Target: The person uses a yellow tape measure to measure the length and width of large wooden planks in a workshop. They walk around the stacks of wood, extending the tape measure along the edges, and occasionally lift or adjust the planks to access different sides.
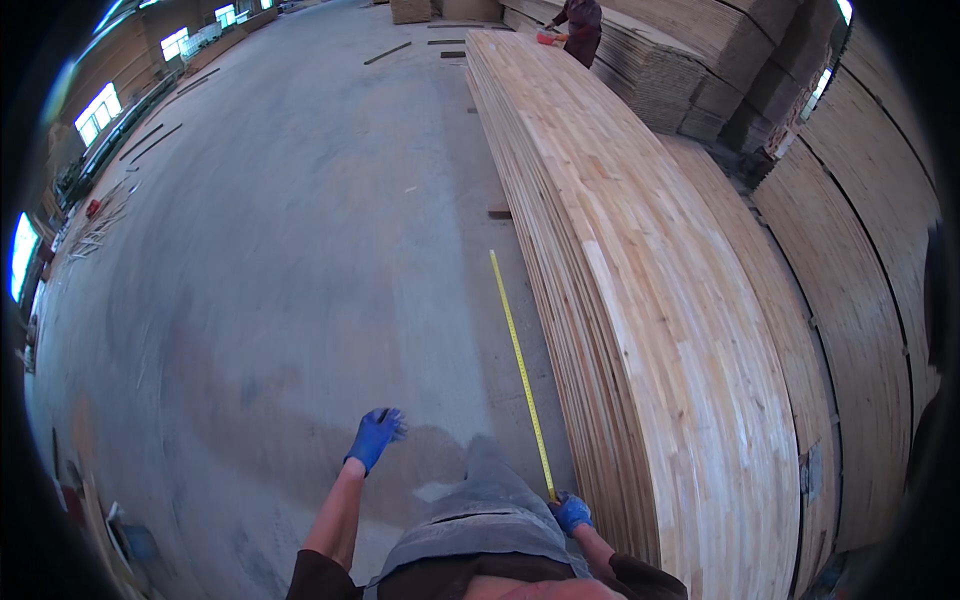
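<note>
On the grey floor [300,250] stands a long stack of wooden boards [650,260]. A yellow tape measure [520,360] extends forward just left of it. The gloved left hand [377,436] is loosely spread; the right hand [573,512] grips the tape's near end.

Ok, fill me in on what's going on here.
The person's blue-gloved right hand holds a yellow tape measure, extended along the left side of a long stack of wood panels. The blue-gloved left hand is out over the floor, with nothing visible in it. Another person stands by the far end of the stack.
</note>
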The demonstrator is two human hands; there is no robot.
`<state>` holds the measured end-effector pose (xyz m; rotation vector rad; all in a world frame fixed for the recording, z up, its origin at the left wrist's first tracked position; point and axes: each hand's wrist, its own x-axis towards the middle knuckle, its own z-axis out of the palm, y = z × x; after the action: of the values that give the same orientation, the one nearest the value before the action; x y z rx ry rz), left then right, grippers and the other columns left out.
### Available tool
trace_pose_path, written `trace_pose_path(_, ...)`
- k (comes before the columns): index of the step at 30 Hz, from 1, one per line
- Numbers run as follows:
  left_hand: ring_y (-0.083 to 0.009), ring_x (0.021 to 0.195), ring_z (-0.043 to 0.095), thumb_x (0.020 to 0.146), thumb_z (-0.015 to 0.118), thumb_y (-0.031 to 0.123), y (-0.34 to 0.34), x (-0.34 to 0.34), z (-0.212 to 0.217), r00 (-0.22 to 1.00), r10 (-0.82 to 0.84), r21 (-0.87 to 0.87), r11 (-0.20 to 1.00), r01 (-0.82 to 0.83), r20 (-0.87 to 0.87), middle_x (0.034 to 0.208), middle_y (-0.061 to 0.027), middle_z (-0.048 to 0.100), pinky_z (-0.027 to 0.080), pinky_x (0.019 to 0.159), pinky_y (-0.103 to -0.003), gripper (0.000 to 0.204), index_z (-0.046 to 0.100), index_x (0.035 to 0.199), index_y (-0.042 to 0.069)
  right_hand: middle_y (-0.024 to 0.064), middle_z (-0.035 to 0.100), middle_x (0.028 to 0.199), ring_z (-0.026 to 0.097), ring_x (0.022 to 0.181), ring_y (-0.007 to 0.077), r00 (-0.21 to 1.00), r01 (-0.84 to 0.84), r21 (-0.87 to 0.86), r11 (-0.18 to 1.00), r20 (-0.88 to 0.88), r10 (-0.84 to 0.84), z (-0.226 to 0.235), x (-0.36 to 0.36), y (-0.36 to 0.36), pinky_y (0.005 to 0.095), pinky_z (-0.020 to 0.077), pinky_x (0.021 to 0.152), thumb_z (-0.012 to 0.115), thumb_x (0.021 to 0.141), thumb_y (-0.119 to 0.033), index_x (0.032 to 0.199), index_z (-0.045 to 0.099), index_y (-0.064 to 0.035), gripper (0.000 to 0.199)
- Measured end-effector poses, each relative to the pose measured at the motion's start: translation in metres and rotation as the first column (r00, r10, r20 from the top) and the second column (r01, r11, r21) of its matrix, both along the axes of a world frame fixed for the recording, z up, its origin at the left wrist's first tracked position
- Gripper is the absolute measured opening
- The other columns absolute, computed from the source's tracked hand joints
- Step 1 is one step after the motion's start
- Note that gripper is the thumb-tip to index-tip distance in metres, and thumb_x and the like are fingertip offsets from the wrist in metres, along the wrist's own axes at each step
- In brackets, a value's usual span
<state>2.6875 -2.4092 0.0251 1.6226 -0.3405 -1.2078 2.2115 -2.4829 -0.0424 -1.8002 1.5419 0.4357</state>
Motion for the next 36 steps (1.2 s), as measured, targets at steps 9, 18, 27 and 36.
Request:
trace_pose_path(9,-0.0274,0.070,0.069,0.093,0.057,0.035,-0.105,0.188,-0.089,0.933,0.273,0.303,0.932,-0.196,-0.234,0.083,-0.0151,0.069,0.055,0.063,-0.039,0.034,0.064,0.100,0.003,0.0225,0.063,0.119,0.061,0.109,0.0410,0.996,-0.085,0.074,0.994,-0.026,0.087,-0.012,0.223,-0.264,0.0479,0.0488,0.093,0.055,0.085,-0.043,0.124,0.060,-0.0112,0.051)
trace_pose_path(18,-0.0346,0.078,0.063,0.091,0.052,0.035,-0.147,0.291,-0.169,0.694,-0.658,0.731,0.621,0.281,0.292,0.088,-0.0114,0.066,0.050,0.066,-0.050,0.023,0.064,0.097,0.015,0.0238,0.065,0.113,0.063,0.104,0.0413,0.981,-0.191,-0.054,0.980,0.012,0.192,-0.002,0.478,-0.582,0.0470,0.0495,0.091,0.056,0.084,-0.040,0.124,0.061,-0.0070,0.052)
trace_pose_path(27,-0.0297,0.073,0.070,0.091,0.053,0.033,-0.526,0.663,-0.146,0.852,0.460,0.327,0.868,-0.373,-0.250,0.088,-0.0159,0.070,0.055,0.060,-0.042,0.031,0.062,0.101,0.005,0.0225,0.068,0.102,0.067,0.094,0.0383,0.988,-0.152,0.070,0.986,0.005,0.152,-0.013,0.662,-0.734,0.0472,0.0526,0.083,0.056,0.086,-0.041,0.110,0.066,-0.0062,0.044)
trace_pose_path(36,-0.0336,0.078,0.070,0.097,0.050,0.032,-0.822,0.896,-0.083,0.811,0.525,0.138,0.851,-0.507,-0.257,0.094,-0.0193,0.069,0.059,0.072,-0.046,0.036,0.062,0.110,0.000,0.0206,0.070,0.092,0.068,0.088,0.0391,0.991,-0.097,0.082,0.992,0.103,0.089,-0.046,0.895,-0.999,0.0486,0.0528,0.081,0.056,0.085,-0.041,0.111,0.067,-0.0102,0.042)
